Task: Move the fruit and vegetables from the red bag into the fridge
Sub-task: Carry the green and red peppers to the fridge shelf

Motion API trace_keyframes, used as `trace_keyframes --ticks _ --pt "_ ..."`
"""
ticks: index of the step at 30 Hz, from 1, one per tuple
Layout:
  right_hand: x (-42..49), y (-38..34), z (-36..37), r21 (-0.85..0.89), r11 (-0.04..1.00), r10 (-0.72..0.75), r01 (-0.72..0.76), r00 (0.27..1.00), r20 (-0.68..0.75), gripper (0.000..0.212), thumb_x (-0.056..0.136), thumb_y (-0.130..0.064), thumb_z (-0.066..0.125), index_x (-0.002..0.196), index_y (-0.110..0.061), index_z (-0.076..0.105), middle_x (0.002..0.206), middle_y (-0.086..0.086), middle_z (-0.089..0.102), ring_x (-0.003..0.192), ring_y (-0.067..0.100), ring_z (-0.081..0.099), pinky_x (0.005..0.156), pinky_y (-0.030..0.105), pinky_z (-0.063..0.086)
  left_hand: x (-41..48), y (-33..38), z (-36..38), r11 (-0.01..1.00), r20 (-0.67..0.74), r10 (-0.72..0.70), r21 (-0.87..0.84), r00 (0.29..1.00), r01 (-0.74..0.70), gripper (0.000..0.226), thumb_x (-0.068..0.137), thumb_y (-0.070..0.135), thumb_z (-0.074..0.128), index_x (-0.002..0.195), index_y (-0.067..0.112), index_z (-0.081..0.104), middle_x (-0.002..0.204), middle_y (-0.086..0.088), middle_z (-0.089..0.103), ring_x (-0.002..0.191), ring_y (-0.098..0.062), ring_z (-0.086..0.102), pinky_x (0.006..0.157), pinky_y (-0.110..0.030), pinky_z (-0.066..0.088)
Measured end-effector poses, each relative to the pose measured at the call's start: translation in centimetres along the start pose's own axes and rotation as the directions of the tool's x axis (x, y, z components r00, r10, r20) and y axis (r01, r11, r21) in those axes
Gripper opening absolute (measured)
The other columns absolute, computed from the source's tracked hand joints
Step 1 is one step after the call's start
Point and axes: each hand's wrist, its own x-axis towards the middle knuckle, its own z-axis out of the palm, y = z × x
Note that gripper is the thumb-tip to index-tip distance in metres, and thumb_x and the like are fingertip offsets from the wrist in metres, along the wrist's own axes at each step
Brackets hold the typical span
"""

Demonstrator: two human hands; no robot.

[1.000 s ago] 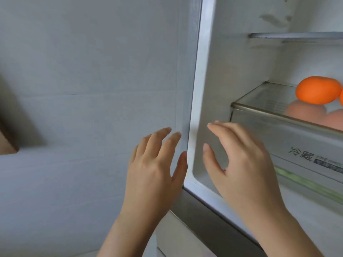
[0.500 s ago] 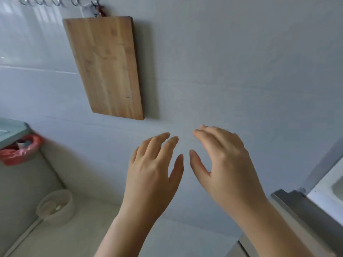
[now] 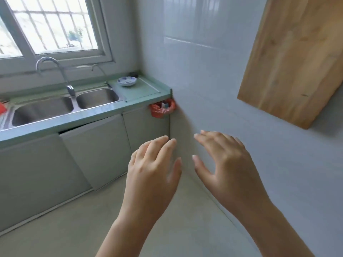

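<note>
This is a home kitchen. A steel double sink with a curved tap is set into a pale green counter under a barred window. Plain grey cabinet doors run below the counter. A small patterned dish sits on the counter's end near the corner. The walls are covered in glossy pale tiles, and a wooden cutting board hangs flat against one of them.

Barred white-framed window above double stainless-steel sink in pale green countertop; grey cabinet doors beneath. Pale tiled wall carries rectangular wooden board. Beige floor.
</note>
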Motion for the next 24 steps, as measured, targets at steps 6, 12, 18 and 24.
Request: trace_keyframes --ticks 6,12,18,24 --pt "6.9 -2.8 8.9 0.153 0.981 -0.128 0.118 0.990 0.054 0.045 0.080 -0.035 0.044 0.112 -0.010 0.063 0.113 0.008 0.066 0.106 0.029 0.060 0.087 0.053 0.047 2.7 -8.2 -0.5 0.981 -0.058 -0.142 0.127 0.988 0.149 0.040 0.082 0.034 0.047 0.113 0.012 0.061 0.115 -0.004 0.063 0.104 -0.026 0.058 0.090 -0.040 0.046" --pt "15.8 -4.9 16.4 0.302 0.934 -0.219 0.189 0.974 0.066 0.047 0.081 -0.037 0.043 0.115 -0.011 0.062 0.116 0.008 0.065 0.109 0.027 0.058 0.090 0.056 0.045 9.4 -15.3 -0.9 0.961 -0.130 -0.250 0.086 0.960 0.262 0.042 0.083 0.037 0.047 0.116 0.015 0.059 0.119 -0.002 0.060 0.110 -0.020 0.054 0.093 -0.041 0.045" --pt "23.1 -9.7 24.0 0.458 0.833 -0.365 0.309 0.930 0.037 0.044 0.081 -0.035 0.046 0.114 -0.010 0.062 0.114 0.008 0.064 0.107 0.026 0.058 0.089 0.055 0.046 12.9 -23.4 -2.6 0.905 -0.247 -0.339 0.179 0.908 0.387 0.042 0.082 0.037 0.048 0.117 0.015 0.059 0.119 -0.001 0.059 0.112 -0.017 0.052 0.094 -0.038 0.043" --pt "26.1 -16.9 30.9 0.568 0.713 -0.510 0.412 0.860 0.018 0.042 0.080 -0.034 0.047 0.111 -0.011 0.063 0.110 0.006 0.066 0.101 0.027 0.060 0.086 0.053 0.048 11.2 -31.4 -5.8 0.773 -0.367 -0.453 0.293 0.813 0.563 0.040 0.082 0.037 0.045 0.112 0.015 0.061 0.119 -0.002 0.060 0.110 -0.014 0.046 0.091 -0.037 0.040"
